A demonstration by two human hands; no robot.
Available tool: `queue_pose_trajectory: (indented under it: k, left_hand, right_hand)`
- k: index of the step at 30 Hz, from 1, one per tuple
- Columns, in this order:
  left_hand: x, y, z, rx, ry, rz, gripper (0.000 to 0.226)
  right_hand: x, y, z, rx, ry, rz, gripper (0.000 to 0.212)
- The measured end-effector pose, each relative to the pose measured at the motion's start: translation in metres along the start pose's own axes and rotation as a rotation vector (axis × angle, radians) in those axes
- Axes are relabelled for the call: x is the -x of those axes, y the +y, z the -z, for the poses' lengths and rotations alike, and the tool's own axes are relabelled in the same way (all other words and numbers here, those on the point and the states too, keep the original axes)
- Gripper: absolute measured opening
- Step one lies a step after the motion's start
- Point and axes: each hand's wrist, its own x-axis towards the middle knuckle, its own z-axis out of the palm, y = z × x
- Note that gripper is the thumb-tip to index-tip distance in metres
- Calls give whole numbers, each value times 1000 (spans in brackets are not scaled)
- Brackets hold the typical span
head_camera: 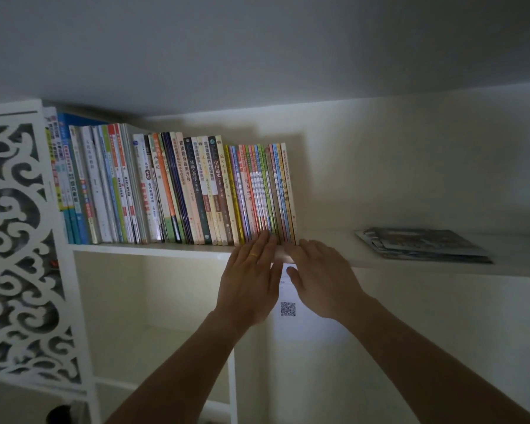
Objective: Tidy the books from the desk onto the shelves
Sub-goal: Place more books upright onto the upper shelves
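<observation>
A long row of upright books [172, 191] stands on the white top shelf [147, 249], from its left end to about the middle. The thin colourful books [263, 191] at the row's right end lean slightly. My left hand [251, 283] is flat with straight fingers, its fingertips touching the bottom edges of those thin books. My right hand [322, 280] is flat beside it, fingers straight, fingertips on the shelf's front edge just below the last book. Neither hand holds anything.
A flat pile of magazines [423, 244] lies on the shelf at the right. A white carved lattice panel [16, 240] borders the shelves on the left. Below is a lower compartment and a white sheet with a QR code [287, 309].
</observation>
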Motion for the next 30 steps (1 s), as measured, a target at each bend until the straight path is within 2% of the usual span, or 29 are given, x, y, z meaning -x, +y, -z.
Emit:
queue_pose_trajectory:
  k: [5,9,13,18,22,30]
  left_hand:
    - [-5,-1,15,-40,2,-29,57]
    - [-18,1,21,15,-19,13,54]
    - [-41,-6,13,-5,51,33,44]
    - [-77,-15,2,254,192,175,31]
    - [-85,-20,-12,394,308,247,38]
    - [-83,-23,-21,399,315,295,36]
  right_hand:
    - [-2,-2,11,-93,-11,-37,45]
    - [-21,7,17,-292,-47,-217,46]
    - [-47,19,28,-455,81,-314,56]
    - [-90,28,26,-682,210,-338,64]
    - [-104,31,19,-739,239,-319,65]
    - [-102,36,-8,-837,301,-332,38]
